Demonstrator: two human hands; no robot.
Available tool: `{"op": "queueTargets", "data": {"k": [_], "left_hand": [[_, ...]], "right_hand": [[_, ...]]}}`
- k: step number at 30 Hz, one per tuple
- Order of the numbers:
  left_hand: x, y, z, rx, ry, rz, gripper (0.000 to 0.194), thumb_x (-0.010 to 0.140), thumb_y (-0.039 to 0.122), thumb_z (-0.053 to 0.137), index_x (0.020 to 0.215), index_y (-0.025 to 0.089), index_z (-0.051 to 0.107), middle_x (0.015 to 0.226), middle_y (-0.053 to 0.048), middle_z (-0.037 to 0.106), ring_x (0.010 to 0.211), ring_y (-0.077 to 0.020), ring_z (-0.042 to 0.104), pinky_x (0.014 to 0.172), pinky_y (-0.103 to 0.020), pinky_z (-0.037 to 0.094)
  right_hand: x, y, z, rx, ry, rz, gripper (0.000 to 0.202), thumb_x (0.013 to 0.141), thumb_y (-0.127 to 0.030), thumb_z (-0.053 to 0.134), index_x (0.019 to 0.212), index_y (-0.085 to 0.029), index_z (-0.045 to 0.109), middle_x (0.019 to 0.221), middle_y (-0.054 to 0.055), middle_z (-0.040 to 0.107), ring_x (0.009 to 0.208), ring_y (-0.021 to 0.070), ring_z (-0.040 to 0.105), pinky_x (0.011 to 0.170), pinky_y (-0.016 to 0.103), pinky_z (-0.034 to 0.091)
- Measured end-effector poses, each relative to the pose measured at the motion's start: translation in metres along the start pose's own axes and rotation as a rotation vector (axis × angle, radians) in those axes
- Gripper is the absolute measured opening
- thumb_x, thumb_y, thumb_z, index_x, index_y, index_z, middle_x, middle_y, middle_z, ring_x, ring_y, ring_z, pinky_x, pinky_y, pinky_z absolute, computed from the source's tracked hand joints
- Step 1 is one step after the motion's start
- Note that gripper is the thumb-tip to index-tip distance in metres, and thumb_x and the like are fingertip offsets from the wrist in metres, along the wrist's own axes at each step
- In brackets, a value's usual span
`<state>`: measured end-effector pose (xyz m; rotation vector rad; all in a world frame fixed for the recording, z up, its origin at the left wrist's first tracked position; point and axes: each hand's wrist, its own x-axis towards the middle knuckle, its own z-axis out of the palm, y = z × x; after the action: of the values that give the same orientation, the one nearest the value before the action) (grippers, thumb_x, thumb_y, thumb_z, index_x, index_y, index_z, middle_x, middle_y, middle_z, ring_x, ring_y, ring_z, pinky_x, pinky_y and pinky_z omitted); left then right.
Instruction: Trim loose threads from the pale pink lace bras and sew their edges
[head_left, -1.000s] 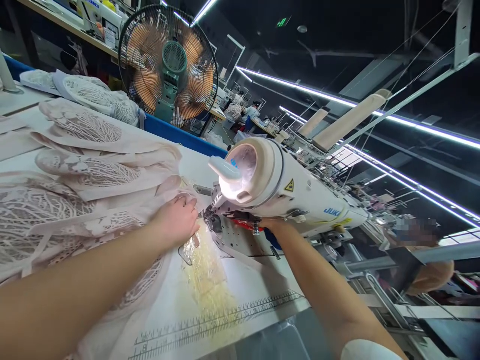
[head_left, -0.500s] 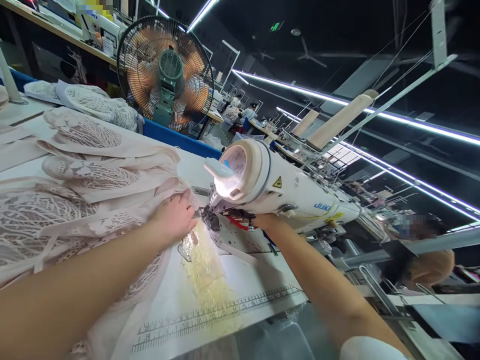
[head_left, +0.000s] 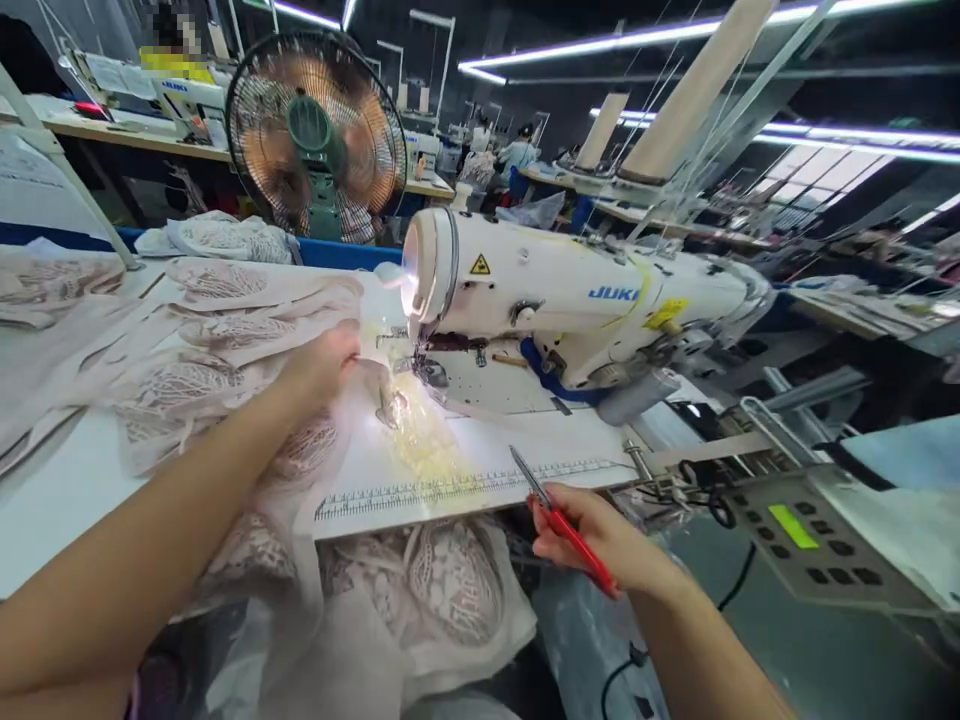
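Observation:
My left hand (head_left: 326, 362) is closed, pinching the edge of a pale pink lace garment piece (head_left: 300, 440) left of the needle. A strip of the fabric stretches from its fingers toward the presser foot (head_left: 429, 370) of the white sewing machine (head_left: 517, 275). My right hand (head_left: 592, 535) grips red-handled scissors (head_left: 566, 540) at the front edge of the table, their blades pointing up and left. More lace pieces (head_left: 202, 385) lie overlapped on the table left of the machine. Others (head_left: 457, 590) hang below the table edge in front of me.
A fan (head_left: 315, 140) stands behind the table. Yellowed tape (head_left: 427, 440) and a printed ruler (head_left: 465, 487) mark the tabletop. A control panel (head_left: 795, 525) with a green display sits at the right. Sewing stations and people are farther back.
My right hand has come out from under the machine arm to the front edge, now with red scissors in it. My left hand has drawn away leftward from the needle. The view has levelled.

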<state>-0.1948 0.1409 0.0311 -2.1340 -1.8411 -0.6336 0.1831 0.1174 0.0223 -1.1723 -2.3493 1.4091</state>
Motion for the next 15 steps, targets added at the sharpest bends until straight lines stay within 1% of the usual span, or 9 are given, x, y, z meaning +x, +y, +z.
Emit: {"op": "queueTargets", "data": {"k": [1,3,5,7,9,10,12,13,15], "left_hand": [[-0.008,0.003,-0.009,-0.030,0.011,-0.032,0.020,0.092,0.030,0.050,0.085,0.014,0.061,0.082,-0.002,0.062,0.074,-0.0141,0.060,0.065,-0.031,0.053],[-0.028,0.011,-0.027,-0.080,0.044,-0.112,0.024,0.094,0.030,0.042,0.093,0.014,0.059,0.086,-0.004,0.061,0.080,-0.0154,0.061,0.070,-0.032,0.054],[-0.053,0.024,-0.046,-0.115,0.090,-0.164,0.027,0.096,0.031,0.035,0.102,0.014,0.055,0.094,-0.006,0.060,0.084,-0.0152,0.061,0.074,-0.031,0.055],[-0.078,0.040,-0.062,-0.128,0.132,-0.181,0.026,0.096,0.032,0.035,0.104,0.015,0.052,0.100,-0.007,0.059,0.091,-0.0162,0.060,0.079,-0.032,0.055],[-0.102,0.058,-0.070,-0.129,0.137,-0.141,0.021,0.094,0.030,0.039,0.101,0.016,0.054,0.102,-0.007,0.061,0.098,-0.0175,0.059,0.086,-0.035,0.053],[-0.112,0.066,-0.069,-0.129,0.115,-0.101,0.018,0.093,0.028,0.042,0.099,0.017,0.056,0.102,-0.006,0.062,0.099,-0.0176,0.059,0.088,-0.036,0.052],[-0.128,0.079,-0.060,-0.134,0.044,-0.007,0.016,0.092,0.024,0.043,0.094,0.019,0.058,0.099,-0.005,0.065,0.095,-0.0160,0.061,0.085,-0.034,0.053],[-0.133,0.083,-0.053,-0.135,0.007,0.036,0.016,0.092,0.022,0.043,0.092,0.020,0.059,0.096,-0.005,0.066,0.092,-0.0149,0.062,0.082,-0.032,0.054],[-0.142,0.086,-0.036,-0.125,-0.033,0.089,0.019,0.092,0.019,0.040,0.091,0.020,0.059,0.095,-0.006,0.066,0.089,-0.0141,0.062,0.077,-0.029,0.054]], "right_hand": [[-0.008,0.000,0.015,0.099,-0.039,-0.010,0.041,0.073,-0.054,0.063,0.067,-0.019,0.043,0.060,-0.004,0.049,0.053,0.0104,0.046,0.050,0.022,0.037],[-0.017,-0.002,0.040,0.273,-0.087,-0.036,0.037,0.077,-0.053,0.061,0.074,-0.017,0.051,0.067,0.001,0.060,0.059,0.0128,0.054,0.055,0.024,0.043],[-0.018,-0.007,0.059,0.452,-0.092,-0.067,0.035,0.081,-0.051,0.060,0.086,-0.017,0.056,0.085,0.008,0.068,0.073,0.0167,0.063,0.064,0.028,0.049],[-0.010,-0.015,0.071,0.639,-0.084,-0.096,0.036,0.082,-0.051,0.061,0.094,-0.018,0.055,0.106,0.013,0.067,0.092,0.0214,0.066,0.073,0.032,0.053],[0.004,-0.026,0.081,0.820,-0.077,-0.112,0.042,0.080,-0.057,0.060,0.096,-0.018,0.054,0.114,0.014,0.065,0.101,0.0248,0.065,0.078,0.035,0.055],[0.014,-0.033,0.085,0.900,-0.069,-0.108,0.046,0.078,-0.061,0.060,0.095,-0.019,0.053,0.113,0.014,0.066,0.100,0.0252,0.066,0.076,0.035,0.056],[0.036,-0.051,0.093,1.016,-0.046,-0.084,0.052,0.073,-0.066,0.061,0.091,-0.018,0.051,0.102,0.013,0.069,0.089,0.0242,0.070,0.070,0.034,0.057],[0.048,-0.059,0.097,1.040,-0.034,-0.076,0.051,0.072,-0.066,0.063,0.087,-0.018,0.051,0.096,0.012,0.070,0.083,0.0228,0.071,0.067,0.033,0.058],[0.068,-0.073,0.104,1.003,-0.011,-0.053,0.046,0.069,-0.057,0.071,0.080,-0.018,0.047,0.080,0.006,0.069,0.069,0.0194,0.070,0.059,0.029,0.057]]}}
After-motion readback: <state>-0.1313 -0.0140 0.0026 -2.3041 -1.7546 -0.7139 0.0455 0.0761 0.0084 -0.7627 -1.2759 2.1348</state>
